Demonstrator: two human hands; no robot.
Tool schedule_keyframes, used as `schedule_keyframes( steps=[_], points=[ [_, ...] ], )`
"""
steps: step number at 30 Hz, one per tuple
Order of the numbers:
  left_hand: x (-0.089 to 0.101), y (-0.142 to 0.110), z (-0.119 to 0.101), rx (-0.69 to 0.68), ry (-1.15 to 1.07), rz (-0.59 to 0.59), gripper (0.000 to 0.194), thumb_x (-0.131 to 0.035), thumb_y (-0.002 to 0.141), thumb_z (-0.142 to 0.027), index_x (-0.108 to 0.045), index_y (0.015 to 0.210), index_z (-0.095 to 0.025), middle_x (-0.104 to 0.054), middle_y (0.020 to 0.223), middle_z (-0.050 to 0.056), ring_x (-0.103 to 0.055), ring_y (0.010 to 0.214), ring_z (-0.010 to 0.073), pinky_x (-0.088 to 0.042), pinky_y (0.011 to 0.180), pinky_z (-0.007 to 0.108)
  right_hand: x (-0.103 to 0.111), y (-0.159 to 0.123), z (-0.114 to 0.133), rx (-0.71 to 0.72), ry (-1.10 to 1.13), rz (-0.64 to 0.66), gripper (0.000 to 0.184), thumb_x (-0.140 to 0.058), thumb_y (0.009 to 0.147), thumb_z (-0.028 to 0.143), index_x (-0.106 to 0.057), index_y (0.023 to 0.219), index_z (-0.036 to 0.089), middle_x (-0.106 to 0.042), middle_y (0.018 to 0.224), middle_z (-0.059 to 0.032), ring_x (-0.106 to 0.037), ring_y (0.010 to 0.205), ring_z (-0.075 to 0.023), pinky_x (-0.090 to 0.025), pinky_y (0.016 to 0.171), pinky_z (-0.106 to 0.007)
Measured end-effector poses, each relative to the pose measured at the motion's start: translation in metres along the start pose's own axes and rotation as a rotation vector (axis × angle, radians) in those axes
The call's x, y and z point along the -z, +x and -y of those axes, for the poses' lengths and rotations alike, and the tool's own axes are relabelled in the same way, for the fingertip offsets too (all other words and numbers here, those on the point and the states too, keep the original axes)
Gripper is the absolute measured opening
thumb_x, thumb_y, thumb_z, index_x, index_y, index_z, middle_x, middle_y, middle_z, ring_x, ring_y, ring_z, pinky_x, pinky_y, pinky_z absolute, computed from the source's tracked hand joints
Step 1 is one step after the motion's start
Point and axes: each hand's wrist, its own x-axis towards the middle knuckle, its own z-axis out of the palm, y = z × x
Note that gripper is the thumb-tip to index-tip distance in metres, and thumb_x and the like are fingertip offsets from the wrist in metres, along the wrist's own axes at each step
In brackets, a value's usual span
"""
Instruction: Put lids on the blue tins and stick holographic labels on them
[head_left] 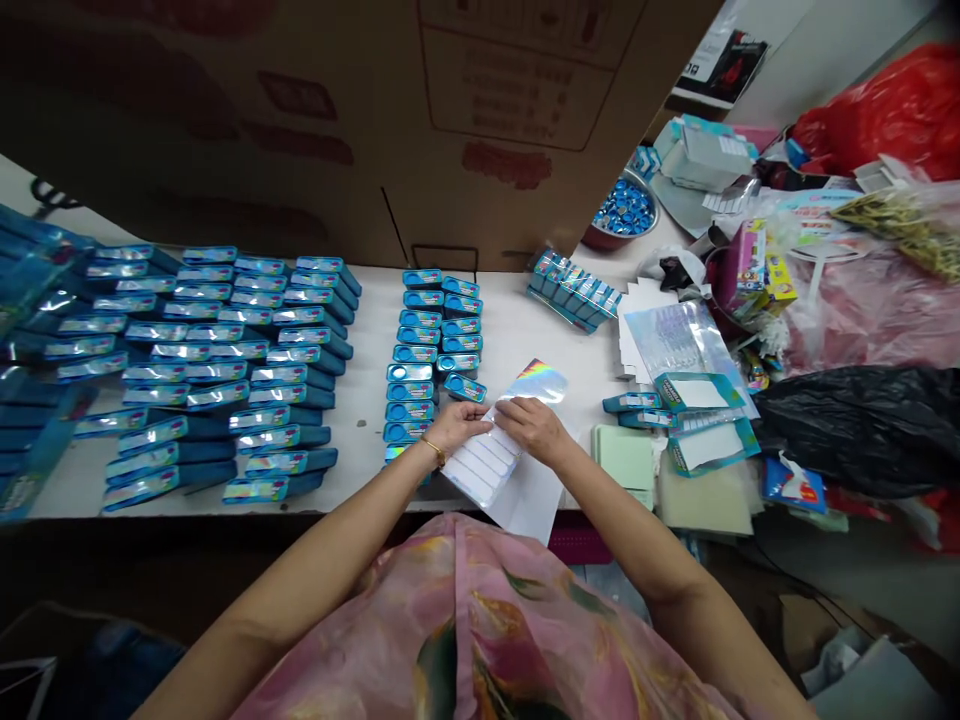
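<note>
Item 1, grip. My left hand [455,428] is closed at the edge of a white banded sheet [484,468], thumb and fingers together near its upper end. My right hand [534,430] has its fingers curled and pinched on the same sheet, beside the left fingertips; whether a separate strip lies between them I cannot tell.

Item 2, sheet. It slants between the hands at the table's near edge, over a plain white sheet [531,505]; a shiny rainbow-toned piece [545,380] shows beyond the fingers.

Item 3, handling notes, my judgement. The work is fine fingertip work: left hand best used as the anchor, right for the delicate pull or lift. Hold the sheet flat, since thin stock probably creases if the hands draw against each other. Move slowly, low to the surface.

Item 4, near left. Two columns of small blue boxes [409,411], close to the left hand; keep that elbow and wrist from knocking them.

Item 5, near right. Pale green stack [622,455], just beside the right forearm.

Item 6, beyond. White tabletop [369,345]; large cardboard box [337,190].
</note>
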Motion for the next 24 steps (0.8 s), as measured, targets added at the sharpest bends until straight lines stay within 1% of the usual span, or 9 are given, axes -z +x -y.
schedule_keyframes(
  steps=[3,7,10,13,15,16,19,22,24],
  points=[
    [0.007,0.010,0.005,-0.075,0.174,-0.101,0.029,-0.063,0.057,-0.022,-0.065,0.085,-0.014,-0.066,0.075,0.002,-0.059,0.069,0.0175,-0.047,0.065,0.031,0.015,-0.006,0.012,-0.082,0.029,0.004,0.022,-0.037,0.087,0.018,-0.059,0.089,0.018,-0.057,0.104,-0.0086,-0.047,0.091,-0.0170,-0.035,0.076,-0.032],
    [0.008,0.021,0.011,-0.221,0.492,-0.230,0.023,-0.060,0.057,-0.013,-0.066,0.080,-0.016,-0.066,0.077,0.004,-0.059,0.076,0.0194,-0.045,0.076,0.034,0.045,-0.003,0.036,-0.419,0.282,-0.137,0.017,-0.043,0.083,0.021,-0.059,0.079,0.018,-0.059,0.085,-0.0064,-0.052,0.078,-0.0149,-0.040,0.070,-0.028],
    [0.009,0.012,0.013,-0.278,0.403,-0.343,0.026,-0.062,0.061,-0.020,-0.065,0.087,-0.015,-0.065,0.088,0.008,-0.058,0.085,0.0204,-0.044,0.080,0.034,0.049,0.011,0.050,-0.645,0.640,-0.234,0.013,-0.048,0.076,0.024,-0.059,0.071,0.018,-0.057,0.071,-0.0017,-0.052,0.063,-0.0114,-0.041,0.058,-0.024],
    [0.021,-0.012,0.011,-0.188,-0.010,-0.417,0.040,-0.048,0.075,-0.044,-0.061,0.095,-0.012,-0.064,0.094,0.012,-0.059,0.085,0.0198,-0.047,0.073,0.033,0.032,0.033,0.059,-0.883,1.032,-0.270,0.013,-0.054,0.069,0.029,-0.058,0.065,0.017,-0.053,0.057,0.0016,-0.050,0.052,-0.0098,-0.037,0.046,-0.021],
    [0.033,-0.031,0.008,-0.119,-0.214,-0.388,0.053,-0.040,0.075,-0.055,-0.058,0.097,-0.011,-0.064,0.093,0.013,-0.060,0.082,0.0196,-0.047,0.067,0.032,0.015,0.047,0.066,-1.008,1.262,-0.297,0.015,-0.057,0.065,0.031,-0.058,0.064,0.016,-0.052,0.053,0.0027,-0.048,0.046,-0.0083,-0.032,0.040,-0.019],
    [0.040,-0.040,0.007,-0.101,-0.252,-0.379,0.055,-0.045,0.072,-0.057,-0.058,0.098,-0.010,-0.064,0.092,0.013,-0.060,0.080,0.0191,-0.047,0.065,0.031,0.007,0.054,0.069,-1.046,1.344,-0.316,0.016,-0.059,0.062,0.032,-0.058,0.063,0.016,-0.053,0.053,0.0026,-0.047,0.044,-0.0076,-0.030,0.038,-0.018],
    [0.061,-0.058,0.010,-0.098,-0.197,-0.415,0.058,-0.067,0.055,-0.046,-0.056,0.099,-0.012,-0.063,0.086,0.008,-0.059,0.072,0.0157,-0.047,0.062,0.028,-0.016,0.069,0.083,-1.128,1.462,-0.339,0.020,-0.063,0.056,0.033,-0.058,0.062,0.015,-0.056,0.056,0.0017,-0.046,0.042,-0.0066,-0.025,0.034,-0.017],
    [0.083,-0.064,0.021,-0.132,-0.116,-0.493,0.057,-0.070,0.051,-0.039,-0.057,0.099,-0.013,-0.062,0.083,0.004,-0.057,0.064,0.0122,-0.046,0.060,0.028,-0.040,0.082,0.097,-1.198,1.438,-0.353,0.022,-0.065,0.053,0.035,-0.059,0.062,0.015,-0.054,0.051,0.0025,-0.044,0.041,-0.0071,-0.026,0.034,-0.017],
    [0.100,-0.063,0.029,-0.175,-0.052,-0.555,0.053,-0.069,0.051,-0.037,-0.057,0.097,-0.012,-0.061,0.081,0.004,-0.056,0.063,0.0116,-0.046,0.061,0.028,-0.056,0.091,0.106,-1.196,1.363,-0.395,0.021,-0.065,0.055,0.035,-0.060,0.062,0.015,-0.054,0.051,0.0028,-0.045,0.043,-0.0078,-0.032,0.039,-0.019]
  ],
)
